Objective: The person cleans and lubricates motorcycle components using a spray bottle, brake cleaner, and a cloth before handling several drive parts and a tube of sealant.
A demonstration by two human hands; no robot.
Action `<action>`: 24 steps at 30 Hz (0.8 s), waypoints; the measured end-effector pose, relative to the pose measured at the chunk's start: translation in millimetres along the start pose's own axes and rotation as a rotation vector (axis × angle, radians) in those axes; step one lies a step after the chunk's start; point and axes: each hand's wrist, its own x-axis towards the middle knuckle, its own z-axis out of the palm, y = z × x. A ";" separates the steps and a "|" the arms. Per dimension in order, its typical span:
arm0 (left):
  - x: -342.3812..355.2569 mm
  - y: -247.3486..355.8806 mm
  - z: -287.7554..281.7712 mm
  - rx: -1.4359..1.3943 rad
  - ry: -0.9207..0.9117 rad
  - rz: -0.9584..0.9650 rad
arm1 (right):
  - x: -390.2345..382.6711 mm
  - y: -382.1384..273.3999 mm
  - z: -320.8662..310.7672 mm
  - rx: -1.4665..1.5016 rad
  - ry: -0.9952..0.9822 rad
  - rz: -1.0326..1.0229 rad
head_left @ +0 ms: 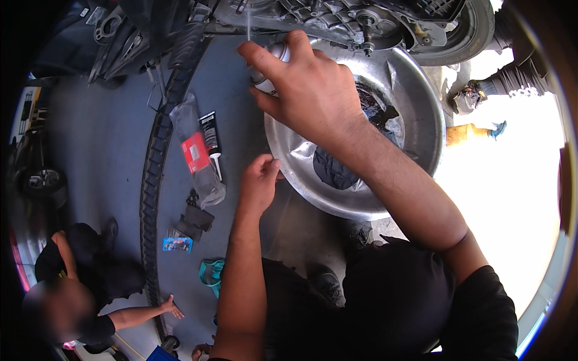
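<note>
My right hand [313,84] is closed around a spray can [279,50], its index finger on the can's top. A thin pale line rises from there toward the engine casing [337,15]; I cannot tell whether it is a straw or a jet. Below that arm lies a round metal basin [435,120] holding a dark cloth [337,168] and black, wet-looking grime. My left hand [257,185] has its fingers curled at the basin's left rim, seeming to grip it.
A scooter wheel [475,36] is at the upper right. On the floor left of the basin lie a black tube [209,133], a clear plastic wrapper [208,186], and a blue packet [177,244]. A ridged black strip [149,192] runs along the floor. Another person [78,301] is at the lower left.
</note>
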 end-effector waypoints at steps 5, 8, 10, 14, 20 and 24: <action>-3.1 8.7 4.2 -0.017 0.028 0.016 | -0.1 4.0 1.1 -0.008 0.032 0.012; -1.1 4.5 2.3 0.022 -0.015 0.028 | -0.2 2.1 3.6 0.019 0.052 0.002; 0.0 0.0 1.0 0.022 -0.011 0.014 | 1.2 -3.4 5.4 0.038 0.077 -0.030; -0.9 1.1 1.0 -0.025 -0.004 0.012 | 6.8 -11.0 4.5 0.071 0.085 -0.048; 2.4 -5.5 -17.4 -0.018 -0.037 0.018 | 11.8 -20.0 8.1 0.100 0.097 -0.041; 9.1 1.8 5.8 -0.041 -0.039 0.015 | 8.1 -0.9 -14.5 0.131 0.045 -0.009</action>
